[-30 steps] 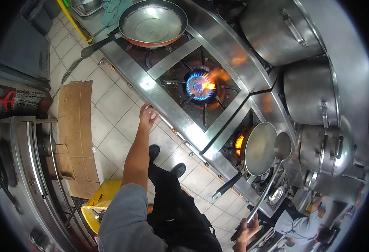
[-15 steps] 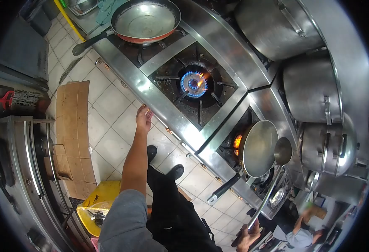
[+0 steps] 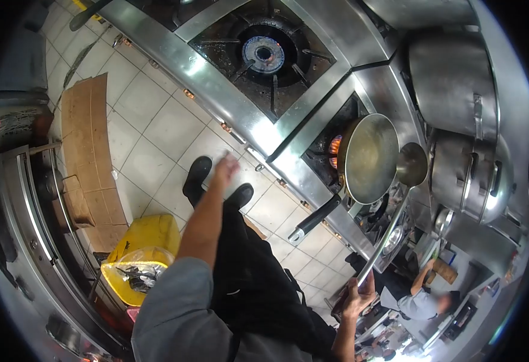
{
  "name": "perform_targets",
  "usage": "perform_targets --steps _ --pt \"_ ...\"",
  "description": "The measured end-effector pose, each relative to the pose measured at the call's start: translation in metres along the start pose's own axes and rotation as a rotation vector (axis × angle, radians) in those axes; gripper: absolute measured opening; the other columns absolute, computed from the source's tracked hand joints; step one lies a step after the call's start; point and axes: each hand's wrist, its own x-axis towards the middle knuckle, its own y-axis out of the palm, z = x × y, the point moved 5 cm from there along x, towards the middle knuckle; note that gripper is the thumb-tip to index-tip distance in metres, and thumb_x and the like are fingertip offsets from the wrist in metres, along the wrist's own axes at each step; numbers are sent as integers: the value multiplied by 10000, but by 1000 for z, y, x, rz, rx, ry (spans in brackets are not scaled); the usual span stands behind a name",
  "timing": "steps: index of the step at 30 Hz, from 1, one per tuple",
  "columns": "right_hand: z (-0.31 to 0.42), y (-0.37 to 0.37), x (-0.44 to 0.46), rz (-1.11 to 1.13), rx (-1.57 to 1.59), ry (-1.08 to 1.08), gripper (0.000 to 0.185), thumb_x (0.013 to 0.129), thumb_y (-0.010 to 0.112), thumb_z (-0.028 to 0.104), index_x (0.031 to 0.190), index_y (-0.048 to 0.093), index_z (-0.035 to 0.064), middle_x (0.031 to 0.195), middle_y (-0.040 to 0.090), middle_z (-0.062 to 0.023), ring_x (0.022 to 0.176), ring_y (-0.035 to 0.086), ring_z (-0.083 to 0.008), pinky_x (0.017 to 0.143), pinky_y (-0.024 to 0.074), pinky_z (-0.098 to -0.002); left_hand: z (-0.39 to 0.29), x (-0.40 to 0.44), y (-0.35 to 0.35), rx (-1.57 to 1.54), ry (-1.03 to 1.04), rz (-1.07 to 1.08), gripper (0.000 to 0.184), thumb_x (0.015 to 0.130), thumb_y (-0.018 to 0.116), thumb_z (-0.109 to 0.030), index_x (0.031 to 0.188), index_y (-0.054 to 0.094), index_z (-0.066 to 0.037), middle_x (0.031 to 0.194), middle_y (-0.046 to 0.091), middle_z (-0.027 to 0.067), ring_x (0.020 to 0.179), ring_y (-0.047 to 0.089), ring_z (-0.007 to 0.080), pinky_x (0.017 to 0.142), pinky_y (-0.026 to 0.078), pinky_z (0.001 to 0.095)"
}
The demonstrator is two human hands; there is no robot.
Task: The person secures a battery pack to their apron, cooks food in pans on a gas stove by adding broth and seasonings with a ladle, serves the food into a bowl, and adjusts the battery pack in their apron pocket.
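Observation:
My right hand [image 3: 358, 298] is closed around the long handle of a metal ladle [image 3: 412, 164]. The ladle's bowl hangs beside a frying pan [image 3: 370, 158], at the pan's edge. Orange flame [image 3: 335, 151] shows under that pan, and its black handle [image 3: 315, 218] points toward me. My left hand [image 3: 227, 170] is in the air over the floor, off the stove's front edge, and motion smears its fingers. Nearest to it are the knobs [image 3: 226, 127] along the stove front. The large front burner [image 3: 263, 54] shows no flame.
Big steel pots [image 3: 451, 84] stand along the back of the stove. A yellow bin [image 3: 150, 241] with a plastic liner is by my left side, near a cardboard sheet [image 3: 89, 151] on the tiles. Another person [image 3: 421, 301] works at a counter at lower right.
The large burner's blue flame has gone out. My left hand has left the stove front and drawn back toward me. The view has shifted; the ladle stays in my right hand.

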Motion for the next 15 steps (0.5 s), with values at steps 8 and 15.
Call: perform_targets --steps 8,15 --pt "-1 -8 6 6 -8 -37 588 938 708 113 1449 477 -65 667 587 -24 447 548 -99 394 462 -241 146 -85 129 -92 -372 268 330 1067 482 -134 1381 569 -184 925 642 49 828 683 200 846 634 423" --pt "-19 -19 7 38 81 -12 592 929 724 111 1438 481 -72 666 588 -24 440 551 -105 382 446 -247 140 -94 125 -108 -295 159 366 1098 455 -352 985 654 -66 828 651 53 709 652 153 744 626 340"
